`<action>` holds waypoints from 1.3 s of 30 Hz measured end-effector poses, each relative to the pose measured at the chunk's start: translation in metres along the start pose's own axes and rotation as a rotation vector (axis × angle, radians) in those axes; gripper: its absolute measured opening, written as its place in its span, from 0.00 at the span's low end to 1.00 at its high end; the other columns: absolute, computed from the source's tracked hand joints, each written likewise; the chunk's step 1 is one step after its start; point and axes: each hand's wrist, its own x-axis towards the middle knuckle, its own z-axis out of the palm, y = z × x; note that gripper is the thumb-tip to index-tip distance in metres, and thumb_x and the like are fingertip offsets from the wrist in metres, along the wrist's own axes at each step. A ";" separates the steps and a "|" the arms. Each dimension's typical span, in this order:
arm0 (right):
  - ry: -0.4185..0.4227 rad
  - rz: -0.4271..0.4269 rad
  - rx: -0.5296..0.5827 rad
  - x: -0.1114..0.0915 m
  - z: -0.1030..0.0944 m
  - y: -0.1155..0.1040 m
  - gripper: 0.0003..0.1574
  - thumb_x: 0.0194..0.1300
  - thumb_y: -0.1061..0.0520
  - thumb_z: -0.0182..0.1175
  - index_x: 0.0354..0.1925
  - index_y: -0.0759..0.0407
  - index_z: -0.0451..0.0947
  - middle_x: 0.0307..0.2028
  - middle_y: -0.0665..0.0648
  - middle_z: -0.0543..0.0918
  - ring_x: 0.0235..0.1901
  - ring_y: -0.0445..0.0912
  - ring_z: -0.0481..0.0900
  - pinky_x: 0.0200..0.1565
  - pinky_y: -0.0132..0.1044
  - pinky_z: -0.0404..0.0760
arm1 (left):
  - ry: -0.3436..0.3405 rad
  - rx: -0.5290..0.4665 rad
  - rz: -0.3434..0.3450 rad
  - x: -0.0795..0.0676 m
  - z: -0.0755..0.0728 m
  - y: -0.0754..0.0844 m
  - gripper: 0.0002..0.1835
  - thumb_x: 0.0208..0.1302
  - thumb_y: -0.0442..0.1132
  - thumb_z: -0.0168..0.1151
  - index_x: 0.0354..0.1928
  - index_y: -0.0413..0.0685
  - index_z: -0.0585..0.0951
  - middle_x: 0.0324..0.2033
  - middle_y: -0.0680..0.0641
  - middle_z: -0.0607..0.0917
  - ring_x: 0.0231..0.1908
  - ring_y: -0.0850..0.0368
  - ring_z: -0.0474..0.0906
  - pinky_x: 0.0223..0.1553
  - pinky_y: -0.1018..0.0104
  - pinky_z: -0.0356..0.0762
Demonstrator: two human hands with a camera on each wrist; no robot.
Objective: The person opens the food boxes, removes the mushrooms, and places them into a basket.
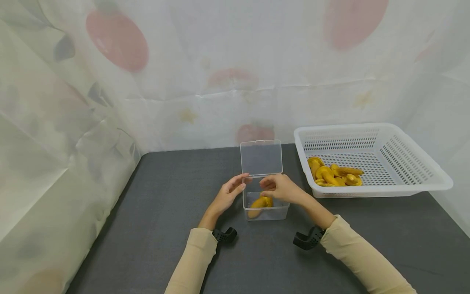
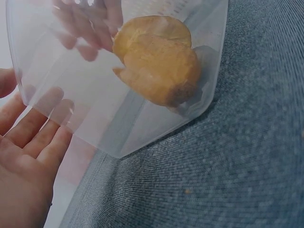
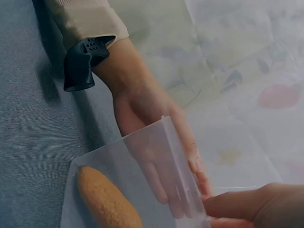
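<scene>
A clear plastic box stands on the dark table, its hinged lid raised at the back. Golden-yellow rounded pieces lie inside at the bottom; through the wall in the left wrist view, the lumpy pieces overlap. Along the box's left side my left hand has its fingers extended against the outer wall, thumb near the rim. My right hand hangs over the box opening, fingers loosely bent above the pieces. No piece shows between its fingers.
A white perforated basket stands at the back right, with several curved golden-yellow pieces heaped at its left end. Behind the dark table hangs a pale patterned sheet. Each wrist wears a black camera mount.
</scene>
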 end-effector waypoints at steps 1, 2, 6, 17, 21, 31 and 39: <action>-0.012 0.023 -0.026 0.001 0.000 -0.001 0.22 0.63 0.60 0.63 0.52 0.73 0.77 0.49 0.72 0.83 0.50 0.60 0.83 0.51 0.46 0.84 | 0.000 0.003 0.003 0.000 0.000 0.000 0.23 0.76 0.37 0.45 0.69 0.38 0.64 0.64 0.33 0.73 0.67 0.38 0.67 0.69 0.42 0.64; -0.025 0.045 -0.050 0.002 0.000 -0.003 0.23 0.63 0.60 0.63 0.53 0.74 0.76 0.50 0.72 0.83 0.51 0.61 0.83 0.52 0.47 0.83 | 0.000 0.005 0.004 0.000 0.000 0.001 0.23 0.76 0.37 0.45 0.69 0.38 0.64 0.64 0.33 0.73 0.67 0.38 0.67 0.69 0.42 0.64; -0.075 0.101 -0.163 0.005 0.000 -0.007 0.26 0.62 0.59 0.64 0.54 0.75 0.75 0.51 0.71 0.82 0.50 0.60 0.82 0.53 0.49 0.82 | -0.004 0.011 0.006 0.001 0.001 0.001 0.23 0.76 0.36 0.45 0.69 0.39 0.64 0.64 0.32 0.73 0.67 0.38 0.67 0.69 0.44 0.64; 0.007 0.082 -0.303 0.003 0.009 -0.010 0.18 0.55 0.63 0.70 0.44 0.70 0.82 0.38 0.64 0.88 0.37 0.51 0.85 0.40 0.40 0.85 | -0.002 -0.001 0.002 0.001 0.002 0.003 0.23 0.75 0.36 0.45 0.69 0.36 0.64 0.64 0.32 0.73 0.67 0.37 0.66 0.69 0.41 0.63; 0.092 0.062 -0.281 -0.001 0.015 -0.008 0.17 0.52 0.65 0.71 0.42 0.68 0.82 0.37 0.62 0.88 0.37 0.51 0.86 0.41 0.40 0.85 | 0.002 -0.010 0.006 0.002 0.001 0.002 0.22 0.75 0.36 0.46 0.68 0.40 0.65 0.63 0.32 0.73 0.67 0.37 0.67 0.69 0.43 0.63; 0.222 -0.041 -0.200 -0.008 0.025 -0.001 0.18 0.50 0.65 0.72 0.41 0.64 0.82 0.38 0.59 0.87 0.37 0.51 0.85 0.42 0.42 0.85 | 0.010 -0.014 0.014 0.000 0.000 0.001 0.22 0.75 0.35 0.46 0.68 0.39 0.66 0.64 0.32 0.73 0.67 0.38 0.67 0.67 0.64 0.69; 0.295 -0.082 -0.126 -0.010 0.029 0.003 0.14 0.51 0.66 0.71 0.39 0.62 0.82 0.37 0.59 0.88 0.37 0.50 0.86 0.43 0.42 0.85 | 0.008 -0.018 0.012 0.000 0.000 0.000 0.22 0.75 0.37 0.46 0.68 0.41 0.66 0.64 0.32 0.73 0.68 0.37 0.66 0.69 0.41 0.62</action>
